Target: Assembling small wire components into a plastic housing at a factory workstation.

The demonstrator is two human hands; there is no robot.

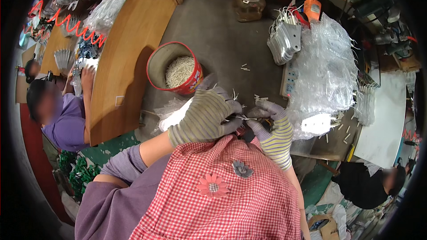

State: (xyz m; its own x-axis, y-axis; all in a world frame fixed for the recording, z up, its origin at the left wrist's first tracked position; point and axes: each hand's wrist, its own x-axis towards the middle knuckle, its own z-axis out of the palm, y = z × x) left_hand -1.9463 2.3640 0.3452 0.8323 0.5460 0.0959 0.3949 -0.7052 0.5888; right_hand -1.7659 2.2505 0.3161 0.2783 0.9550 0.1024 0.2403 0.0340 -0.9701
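Note:
My left hand (204, 114), in a grey and yellow striped knit glove, is closed with its fingertips pinching thin white wires (242, 117). Opposite it, my right hand (276, 134) wears a matching glove and pinches the same wires between thumb and fingers. The wire ends fan out between the two hands; what they attach to is hidden by my fingers and the apron. A red bucket (195, 82) holding many small white tubes (179, 72) stands just beyond my left hand. Several loose white tubes (260, 98) lie beside my right fingertips.
A large heap of clear bubble wrap (324, 71) covers the right side, near stacked grey-white plates with wires (284, 40). At the back stand a brown-tinted jug (249, 9) and an orange tool (312, 9). A wooden panel (133, 49) borders the left; people sit on both sides.

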